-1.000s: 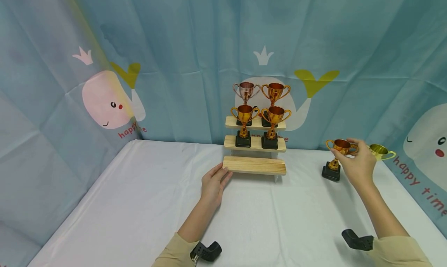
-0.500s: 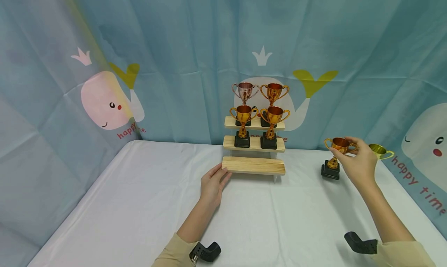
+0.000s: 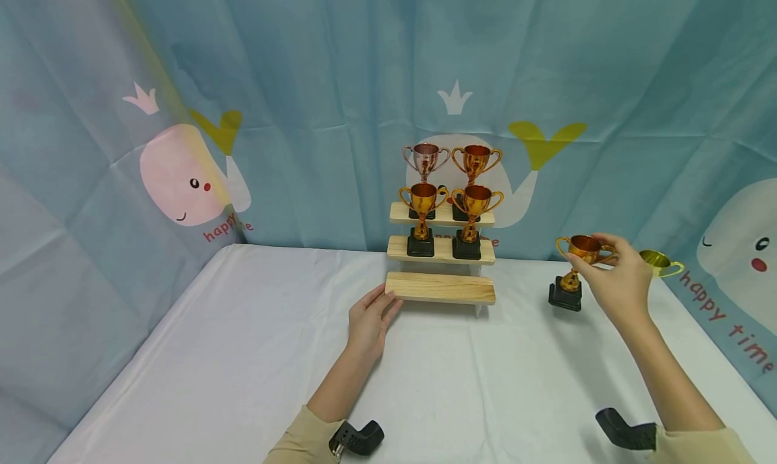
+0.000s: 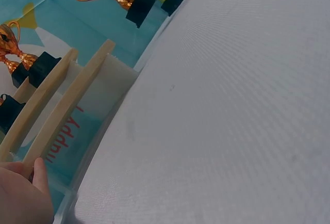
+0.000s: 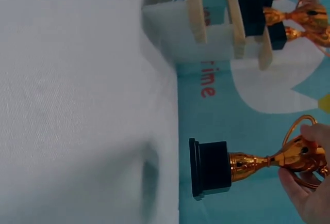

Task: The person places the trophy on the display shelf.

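The right hand point(image 3: 616, 282) is pinching the bowl of a gold trophy point(image 3: 573, 270) at the right of the head view, tilting it so its black base is hanging just above the table point(image 3: 243, 356). Just right of that hand, a yellow-green cup point(image 3: 658, 262) is standing. At centre frame, the left hand point(image 3: 369, 320) is lying flat with straight fingers touching the left end of the bottom step of the wooden stand point(image 3: 441, 287), holding nothing. Four trophies are standing on the two upper steps.

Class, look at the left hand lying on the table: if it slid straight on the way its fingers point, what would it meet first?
The left hand already touches the bottom wooden step at its left end, so it would push that first.
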`<control>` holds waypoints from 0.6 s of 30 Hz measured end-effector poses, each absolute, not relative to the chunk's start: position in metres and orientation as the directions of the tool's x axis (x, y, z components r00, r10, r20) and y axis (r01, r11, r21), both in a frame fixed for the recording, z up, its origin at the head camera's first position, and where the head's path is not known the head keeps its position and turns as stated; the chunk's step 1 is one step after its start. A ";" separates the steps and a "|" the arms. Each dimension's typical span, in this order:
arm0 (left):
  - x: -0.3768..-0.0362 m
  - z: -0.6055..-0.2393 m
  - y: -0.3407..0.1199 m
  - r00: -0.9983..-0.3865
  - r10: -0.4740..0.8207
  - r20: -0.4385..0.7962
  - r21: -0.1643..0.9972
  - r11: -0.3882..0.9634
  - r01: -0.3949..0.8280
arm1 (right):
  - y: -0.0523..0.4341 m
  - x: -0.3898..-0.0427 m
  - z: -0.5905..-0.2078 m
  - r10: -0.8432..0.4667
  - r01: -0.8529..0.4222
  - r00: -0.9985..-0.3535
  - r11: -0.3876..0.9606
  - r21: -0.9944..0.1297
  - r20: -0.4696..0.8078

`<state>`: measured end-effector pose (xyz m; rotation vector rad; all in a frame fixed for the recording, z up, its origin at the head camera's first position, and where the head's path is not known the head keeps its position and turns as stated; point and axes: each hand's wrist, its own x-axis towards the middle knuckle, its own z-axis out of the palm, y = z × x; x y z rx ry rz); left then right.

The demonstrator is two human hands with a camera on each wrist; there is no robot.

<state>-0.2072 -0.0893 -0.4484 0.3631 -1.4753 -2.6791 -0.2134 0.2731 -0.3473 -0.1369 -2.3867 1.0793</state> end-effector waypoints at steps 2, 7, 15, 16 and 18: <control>-0.208 -0.449 -0.089 -0.970 -0.168 -0.175 0.839 -0.542 -0.057 | 0.270 -0.211 -0.345 0.288 -0.126 -0.862 0.675 -0.727 0.417; -0.208 -0.450 -0.089 -0.970 -0.170 -0.172 0.836 -0.546 -0.053 | 0.263 -0.207 -0.340 0.281 -0.144 -0.857 0.675 -0.724 0.432; -0.209 -0.449 -0.089 -0.969 -0.176 -0.175 0.839 -0.541 -0.053 | 0.251 -0.201 -0.332 0.260 -0.188 -0.855 0.653 -0.734 0.450; -0.209 -0.450 -0.089 -0.968 -0.176 -0.177 0.839 -0.542 -0.055 | 0.249 -0.200 -0.331 0.257 -0.189 -0.857 0.649 -0.737 0.447; -0.209 -0.449 -0.089 -0.967 -0.176 -0.183 0.837 -0.544 -0.060 | 0.245 -0.198 -0.329 0.255 -0.187 -0.858 0.653 -0.734 0.446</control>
